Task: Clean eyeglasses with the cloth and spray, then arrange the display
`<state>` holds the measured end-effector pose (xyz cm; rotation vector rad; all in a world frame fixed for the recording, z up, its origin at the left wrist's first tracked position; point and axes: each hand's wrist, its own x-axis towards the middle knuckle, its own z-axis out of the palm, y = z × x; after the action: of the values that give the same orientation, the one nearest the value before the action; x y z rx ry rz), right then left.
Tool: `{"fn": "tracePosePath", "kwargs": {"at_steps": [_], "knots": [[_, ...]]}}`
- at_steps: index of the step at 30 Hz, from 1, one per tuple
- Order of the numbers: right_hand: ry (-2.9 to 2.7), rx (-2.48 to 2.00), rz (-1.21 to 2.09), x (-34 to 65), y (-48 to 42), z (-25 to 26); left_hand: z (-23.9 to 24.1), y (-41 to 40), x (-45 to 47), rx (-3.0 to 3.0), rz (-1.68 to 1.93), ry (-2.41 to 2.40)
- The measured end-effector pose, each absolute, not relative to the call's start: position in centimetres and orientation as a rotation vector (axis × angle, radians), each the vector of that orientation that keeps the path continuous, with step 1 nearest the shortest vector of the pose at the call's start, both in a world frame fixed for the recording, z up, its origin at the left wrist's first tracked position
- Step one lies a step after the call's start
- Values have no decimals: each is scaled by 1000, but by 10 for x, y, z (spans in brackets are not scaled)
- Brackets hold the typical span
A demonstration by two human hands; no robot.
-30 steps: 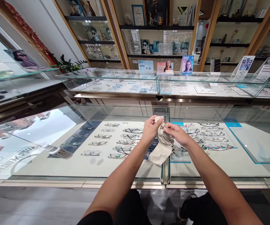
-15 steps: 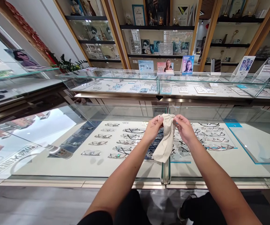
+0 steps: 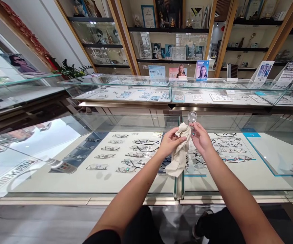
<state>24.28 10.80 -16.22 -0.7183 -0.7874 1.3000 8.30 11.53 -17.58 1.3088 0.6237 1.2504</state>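
Note:
My left hand point(image 3: 171, 141) is closed on a cream cleaning cloth point(image 3: 178, 159), which hangs down over the glass counter. My right hand point(image 3: 201, 137) pinches a pair of thin-rimmed eyeglasses point(image 3: 192, 117). One round, clear lens stands up above my fingers. The cloth bunches against the lower part of the glasses, so much of the frame is hidden. Both hands are close together above the seam between two glass display cases.
Under the glass in front of me, several rows of eyeglasses point(image 3: 145, 142) lie on white and dark panels. A second glass showcase point(image 3: 126, 96) stands behind, with sign cards point(image 3: 202, 70) on top. Wooden shelves rise at the back.
The glasses have turned so that one lens now shows upright above my right hand. My left hand has shifted lower on the cloth, gathering it around the glasses.

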Motion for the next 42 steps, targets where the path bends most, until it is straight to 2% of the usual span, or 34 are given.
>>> {"fn": "tracePosePath", "kwargs": {"at_steps": [6,11,18,24,28,36,39,42], "knots": [[-752,-661,1300,252,111,-157,-165,112,82,1240,1396,708],[-758,-609,1307,257,115,-157,-134,100,55,1202,1552,835],[-740,-603,1363,260,120,-158,-81,106,-23,1346,1753,984],[-840,-569,1396,261,124,-159,-72,146,-112,1375,1954,1331],[-910,-551,1424,261,126,-159,-83,154,-158,1547,1660,1905],[-1021,-562,1379,249,123,-152,-96,115,-172,1697,926,2415],[-1061,-560,1396,240,115,-147,-90,93,-146,1963,981,2282],[-1111,-573,1445,233,98,-140,-86,71,-107,2200,1186,1986]]}}
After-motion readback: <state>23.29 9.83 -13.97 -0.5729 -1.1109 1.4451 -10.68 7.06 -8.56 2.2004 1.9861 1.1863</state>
